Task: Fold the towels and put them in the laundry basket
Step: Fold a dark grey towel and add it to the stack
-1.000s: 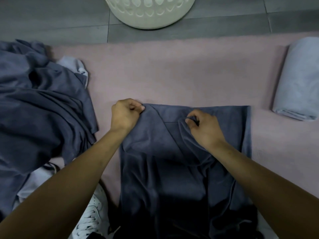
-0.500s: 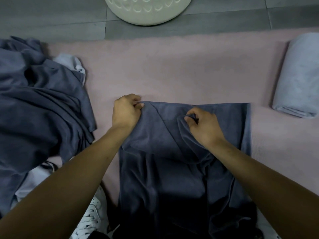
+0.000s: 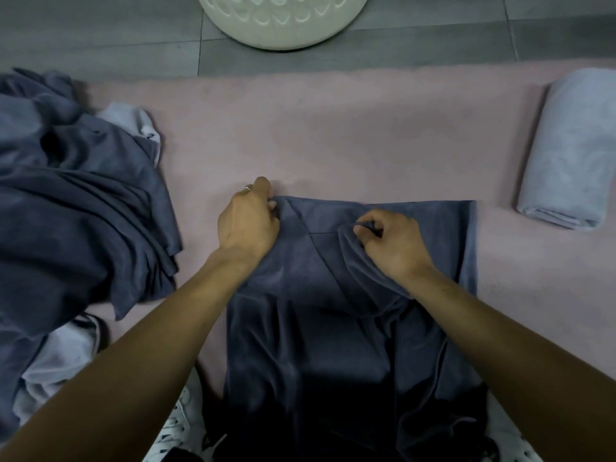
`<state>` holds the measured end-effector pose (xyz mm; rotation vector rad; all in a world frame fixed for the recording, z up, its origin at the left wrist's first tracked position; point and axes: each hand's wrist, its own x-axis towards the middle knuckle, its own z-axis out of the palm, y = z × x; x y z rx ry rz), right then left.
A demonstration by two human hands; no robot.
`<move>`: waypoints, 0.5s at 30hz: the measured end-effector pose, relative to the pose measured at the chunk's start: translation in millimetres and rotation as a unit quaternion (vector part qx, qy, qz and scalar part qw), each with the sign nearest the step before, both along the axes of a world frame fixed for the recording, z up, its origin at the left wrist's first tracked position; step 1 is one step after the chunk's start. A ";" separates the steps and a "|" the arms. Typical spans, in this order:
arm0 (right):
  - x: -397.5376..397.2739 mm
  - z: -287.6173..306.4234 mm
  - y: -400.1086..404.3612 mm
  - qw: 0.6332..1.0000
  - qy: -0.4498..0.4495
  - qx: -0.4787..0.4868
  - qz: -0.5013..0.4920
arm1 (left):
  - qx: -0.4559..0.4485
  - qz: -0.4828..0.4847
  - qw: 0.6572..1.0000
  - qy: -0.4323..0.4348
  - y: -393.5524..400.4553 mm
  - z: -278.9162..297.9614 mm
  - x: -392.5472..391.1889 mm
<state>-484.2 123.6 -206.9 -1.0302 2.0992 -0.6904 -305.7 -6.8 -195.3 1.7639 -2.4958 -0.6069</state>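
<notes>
left hand (image 3: 248, 221), right hand (image 3: 391, 241): each grip pinches dark towel (image 3: 333, 278) | laundry basket (image 3: 283, 25) cut off at top

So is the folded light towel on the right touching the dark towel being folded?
Apart. The head view shows a strip of pink mat between the folded light towel and the right edge of the dark towel.

The person is wearing no sleeves over bare forearms, a ring (image 3: 247, 188) on the left hand (image 3: 248, 225), and white lace-up sneakers (image 3: 173, 431).
</notes>
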 end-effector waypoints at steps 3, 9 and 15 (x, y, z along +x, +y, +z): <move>-16.7 17.5 2.9 0.993 -0.104 0.056 -0.020 | 0.013 -0.043 0.997 0.062 19.9 11.7 -5.7; -69.7 39.2 38.1 0.994 -0.009 0.015 -0.110 | 0.074 -0.089 0.979 0.170 51.2 19.5 -59.6; -114.7 29.6 61.6 0.986 0.083 -0.013 -0.147 | 0.117 -0.099 0.957 0.245 78.9 20.7 -116.4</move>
